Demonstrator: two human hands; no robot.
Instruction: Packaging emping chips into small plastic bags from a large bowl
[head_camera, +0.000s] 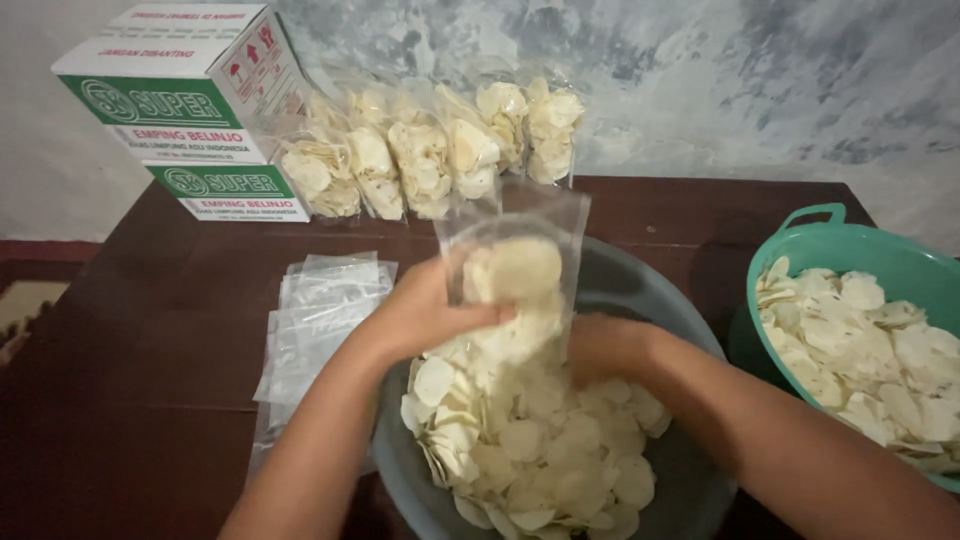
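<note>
My left hand (425, 312) grips the lower part of a clear plastic bag (515, 240) partly filled with pale round crackers, held upright over a grey basin (640, 290). My right hand (600, 345) is down in the basin among the loose white crackers (530, 440), just under the bag; its fingers are hidden by the crackers and the bag.
A green tub (830, 245) of the same crackers stands at the right. A stack of empty clear bags (315, 315) lies left of the basin. Several filled bags (420, 150) lean against the wall behind, next to two stacked cardboard boxes (190, 100). All sits on a dark wooden table (130, 380).
</note>
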